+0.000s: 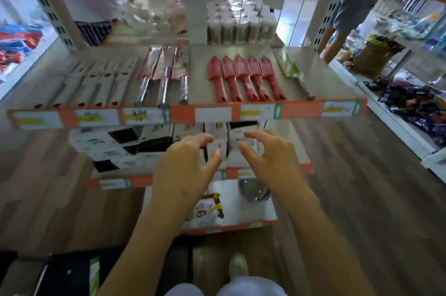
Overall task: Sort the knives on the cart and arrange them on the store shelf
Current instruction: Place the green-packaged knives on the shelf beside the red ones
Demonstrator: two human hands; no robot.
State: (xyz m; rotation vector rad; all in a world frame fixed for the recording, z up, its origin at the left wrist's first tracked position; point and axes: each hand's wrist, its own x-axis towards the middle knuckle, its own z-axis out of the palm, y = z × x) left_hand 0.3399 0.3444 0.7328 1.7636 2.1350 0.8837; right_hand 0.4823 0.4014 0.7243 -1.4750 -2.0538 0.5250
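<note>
- Red plastic-sheathed knives (244,77) lie in a row on the far orange-edged metal shelf (301,109), head view.
- My left hand (190,167) and right hand (271,159) hover over the nearer white cardboard knife boxes (223,135), fingers loosely curled and holding nothing.
- I'd grip both box sides and square the edges.

One head-worn wide-angle view, looking forward and steeply down along both forearms. Close on the left hand (185,163) and right hand (270,158), large at mid-frame. Just beyond the hands, the store shelf (183,112), seen from above and spanning the frame, with red knives (243,78) farther out. Nearer than the hands, at the bottom edge, a shoe (237,266). Straight lines bowed toward the edges.
</note>
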